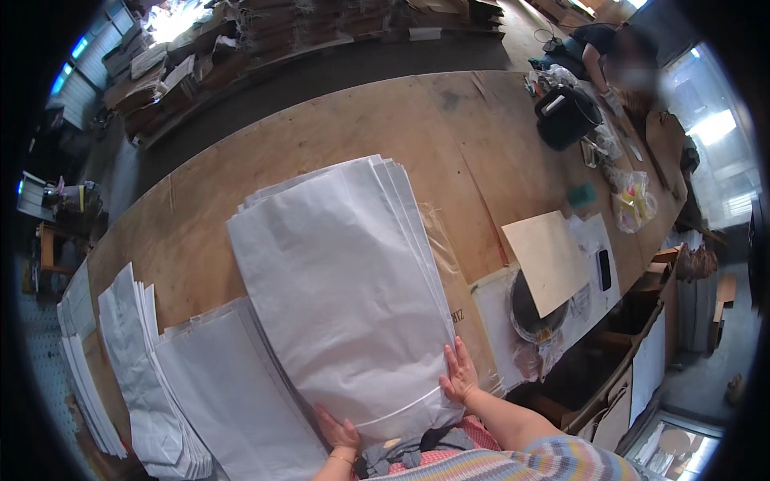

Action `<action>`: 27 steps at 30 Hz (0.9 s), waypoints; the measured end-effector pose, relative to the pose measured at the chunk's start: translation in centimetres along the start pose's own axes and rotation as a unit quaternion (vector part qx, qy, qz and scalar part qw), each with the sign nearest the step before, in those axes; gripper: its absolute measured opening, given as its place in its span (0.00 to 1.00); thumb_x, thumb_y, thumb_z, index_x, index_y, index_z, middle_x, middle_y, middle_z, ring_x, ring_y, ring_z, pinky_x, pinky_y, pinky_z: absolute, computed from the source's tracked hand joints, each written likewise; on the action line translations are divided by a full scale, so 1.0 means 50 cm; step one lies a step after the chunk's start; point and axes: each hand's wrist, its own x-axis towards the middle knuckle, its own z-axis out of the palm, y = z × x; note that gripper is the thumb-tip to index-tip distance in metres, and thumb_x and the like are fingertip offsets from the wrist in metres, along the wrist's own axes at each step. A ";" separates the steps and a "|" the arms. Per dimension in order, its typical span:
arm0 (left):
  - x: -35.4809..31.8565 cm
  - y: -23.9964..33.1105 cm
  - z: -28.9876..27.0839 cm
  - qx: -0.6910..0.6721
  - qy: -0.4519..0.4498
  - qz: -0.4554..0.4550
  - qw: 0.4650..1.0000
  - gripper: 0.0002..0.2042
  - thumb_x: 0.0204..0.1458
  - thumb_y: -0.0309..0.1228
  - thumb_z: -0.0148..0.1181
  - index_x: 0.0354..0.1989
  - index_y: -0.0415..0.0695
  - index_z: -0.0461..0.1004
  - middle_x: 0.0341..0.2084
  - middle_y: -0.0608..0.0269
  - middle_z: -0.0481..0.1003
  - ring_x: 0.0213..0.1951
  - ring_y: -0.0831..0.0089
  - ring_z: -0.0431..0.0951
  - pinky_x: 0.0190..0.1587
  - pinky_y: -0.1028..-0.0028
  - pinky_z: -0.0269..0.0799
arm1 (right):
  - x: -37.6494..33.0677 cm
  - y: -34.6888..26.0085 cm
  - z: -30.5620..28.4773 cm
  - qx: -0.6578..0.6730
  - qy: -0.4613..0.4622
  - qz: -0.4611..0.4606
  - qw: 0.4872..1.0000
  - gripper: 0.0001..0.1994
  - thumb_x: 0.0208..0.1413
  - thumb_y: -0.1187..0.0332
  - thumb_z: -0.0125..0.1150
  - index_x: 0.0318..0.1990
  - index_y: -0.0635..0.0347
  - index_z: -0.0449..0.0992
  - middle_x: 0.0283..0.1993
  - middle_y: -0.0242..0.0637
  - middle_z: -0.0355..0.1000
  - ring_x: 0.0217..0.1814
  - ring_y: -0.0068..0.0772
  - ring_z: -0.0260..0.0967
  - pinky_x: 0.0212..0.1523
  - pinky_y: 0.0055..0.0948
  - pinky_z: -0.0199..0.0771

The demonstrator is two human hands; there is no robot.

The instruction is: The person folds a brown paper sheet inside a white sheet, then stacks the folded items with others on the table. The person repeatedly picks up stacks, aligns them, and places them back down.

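A stack of large white paper sacks (345, 280) lies in front of me on the wooden table, its far ends slightly fanned out. My left hand (338, 429) rests against the near left edge of the stack, fingers stretched out. On the right side edge lies my right hand (459, 373), palm against the paper and fingers extended. Neither hand grips anything. Left of the stack is another pile of white sacks (233, 393), partly under it. Further left sits a folded bundle of white sacks (148, 377).
The wooden table (321, 120) curves around me. To the right are a beige sheet (547, 260) over a round dark dish (529, 309), a phone (604, 270), a bag of coloured items (632, 204) and a black container (568, 116). A person (601, 56) bends at the far right.
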 end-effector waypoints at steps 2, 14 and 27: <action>-0.003 -0.007 0.006 -0.002 0.001 -0.006 1.000 0.41 0.47 0.53 0.37 0.62 0.31 0.39 0.60 0.38 0.46 0.61 0.44 0.46 0.62 0.57 0.40 | 0.005 -0.002 -0.001 0.015 -0.004 0.004 1.000 0.40 0.42 0.52 0.50 0.64 0.54 0.45 0.67 0.53 0.36 0.69 0.54 0.35 0.65 0.43 0.41; -0.010 -0.026 0.027 -0.020 0.019 -0.008 1.000 0.44 0.45 0.57 0.35 0.61 0.29 0.40 0.57 0.33 0.49 0.58 0.41 0.50 0.60 0.54 0.43 | -0.002 0.018 0.022 0.031 0.029 -0.032 0.999 0.40 0.43 0.50 0.48 0.64 0.54 0.45 0.67 0.53 0.37 0.67 0.59 0.37 0.63 0.49 0.45; -0.028 -0.049 0.043 -0.019 0.030 -0.010 0.999 0.44 0.46 0.58 0.35 0.60 0.29 0.42 0.58 0.36 0.50 0.58 0.41 0.50 0.60 0.54 0.43 | -0.008 0.024 0.037 0.037 0.043 -0.039 0.998 0.38 0.45 0.50 0.46 0.63 0.58 0.48 0.67 0.55 0.37 0.67 0.59 0.37 0.63 0.49 0.45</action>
